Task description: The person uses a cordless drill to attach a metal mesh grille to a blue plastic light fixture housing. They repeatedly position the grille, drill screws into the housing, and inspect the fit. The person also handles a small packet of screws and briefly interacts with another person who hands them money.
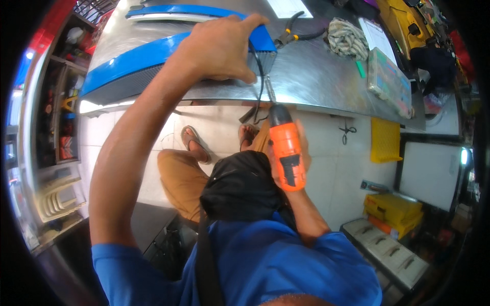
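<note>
A long blue housing (pixel 138 57) with a grey ribbed side lies across the metal workbench. My left hand (pixel 218 48) spans its right end, fingers over the top and thumb on the near side, gripping it. In my right hand (pixel 304 145), mostly hidden behind the tool, is an orange and black cordless drill (pixel 287 148). The drill's long bit (pixel 270 87) points away from me, its tip close to the housing's right end; whether they touch I cannot tell. A black cable (pixel 260 69) hangs from that end over the bench edge.
Behind the housing lies another blue strip (pixel 189 10). Black-handled pliers (pixel 296 34), a bundled rag (pixel 347 38) and a clear organiser box (pixel 389 81) are on the workbench (pixel 326 76). Scissors (pixel 347 132) hang below its edge. A yellow toolbox (pixel 393 211) stands at lower right.
</note>
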### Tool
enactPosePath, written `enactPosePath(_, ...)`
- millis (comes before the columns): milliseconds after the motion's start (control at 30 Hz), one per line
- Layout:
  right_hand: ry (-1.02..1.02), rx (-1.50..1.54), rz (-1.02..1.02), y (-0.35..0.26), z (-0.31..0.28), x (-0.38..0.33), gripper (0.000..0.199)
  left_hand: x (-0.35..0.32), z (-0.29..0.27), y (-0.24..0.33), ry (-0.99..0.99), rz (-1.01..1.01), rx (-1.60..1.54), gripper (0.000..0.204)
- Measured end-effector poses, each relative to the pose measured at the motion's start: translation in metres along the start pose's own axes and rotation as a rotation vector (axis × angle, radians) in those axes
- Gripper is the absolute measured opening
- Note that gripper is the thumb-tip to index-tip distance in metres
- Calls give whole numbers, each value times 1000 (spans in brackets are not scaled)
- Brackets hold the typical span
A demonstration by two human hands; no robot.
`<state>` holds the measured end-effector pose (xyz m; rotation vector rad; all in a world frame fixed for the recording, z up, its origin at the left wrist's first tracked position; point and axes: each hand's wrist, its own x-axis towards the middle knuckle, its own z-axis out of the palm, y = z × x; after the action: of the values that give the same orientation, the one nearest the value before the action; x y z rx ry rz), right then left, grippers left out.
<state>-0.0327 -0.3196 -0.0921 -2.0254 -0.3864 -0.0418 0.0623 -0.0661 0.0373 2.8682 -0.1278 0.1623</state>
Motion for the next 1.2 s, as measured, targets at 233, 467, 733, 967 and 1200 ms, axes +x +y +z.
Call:
enactPosePath(233, 30, -213, -410, -21, -79, 57, 72, -4, 8, 0, 132, 32, 58, 100)
enactPosePath(467, -231, -636, -209, -60, -103, 152, 81, -58, 21, -6, 453, 17, 146, 83)
enactPosePath(733, -325, -779, -387, -31, -111, 198, 78, -168, 29, -69, 688, -195, 192, 75)
enactPosePath(967, -198, -374, -890, -138, 8, 130, 52, -193, 25, -95, 686, -267, 295, 70)
enactPosePath(1200, -149, -472, -942, -114, 44, 129, 56, -191, 29, -108, 699, -208, 291, 69)
